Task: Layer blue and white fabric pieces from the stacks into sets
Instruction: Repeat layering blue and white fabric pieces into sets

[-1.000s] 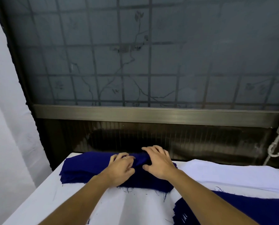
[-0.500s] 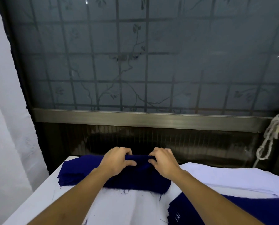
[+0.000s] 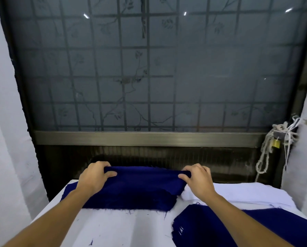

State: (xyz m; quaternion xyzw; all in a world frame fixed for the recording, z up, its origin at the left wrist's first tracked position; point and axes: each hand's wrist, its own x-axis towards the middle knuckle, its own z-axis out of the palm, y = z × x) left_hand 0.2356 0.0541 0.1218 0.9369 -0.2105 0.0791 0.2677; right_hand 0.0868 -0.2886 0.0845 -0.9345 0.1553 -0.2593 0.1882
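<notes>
Head view: both hands are at the far edge of the white-covered table (image 3: 122, 227), each gripping one end of the top blue piece (image 3: 145, 177). The left hand (image 3: 93, 177) has its fingers curled over the far edge of the cloth and its thumb pressed on the near face, so the grip is closed tight on the left corner. The right hand (image 3: 198, 180) mirrors it, fingers hooked over the top edge and thumb pinching from the front at the right corner. The two hands are spread well apart, and the far edge of the piece is raised and stretched between them while its near part lies on the blue stack (image 3: 127, 200) below. That stack sits at the far left of the table, its near edge frayed, with loose threads on the table cover.

Just to its right, touching or nearly touching, lies the white stack (image 3: 238, 193), partly under the right wrist. A second spread of blue fabric (image 3: 256, 229) lies at the near right, under the right forearm.

Behind the table stands a frosted window (image 3: 149, 68) with a grid and branch pattern. A knotted rope (image 3: 264, 154) and a brass padlock (image 3: 275, 143) hang at its right side.
</notes>
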